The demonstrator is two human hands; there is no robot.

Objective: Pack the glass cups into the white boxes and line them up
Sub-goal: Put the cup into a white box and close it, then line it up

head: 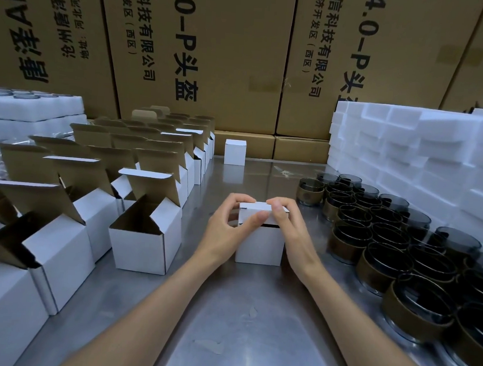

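Note:
A small white box [259,245] stands on the steel table [236,325] in the middle of the view. Its lid is almost down, with a dark slit still showing under the front edge. My left hand [231,225] grips the box's top left corner, thumb across the lid's front. My right hand [288,226] grips the top right corner with fingers curled over the lid. Whatever is inside the box is hidden. One closed white box [235,151] stands alone at the back of the table. Several dark glass cups [401,251] with brown bands crowd the right side.
Rows of open white boxes [145,233] with raised brown flaps fill the left side. White foam trays [408,154] are stacked at the back right, and more foam [31,111] sits at the far left. Large cardboard cartons [215,52] wall off the back.

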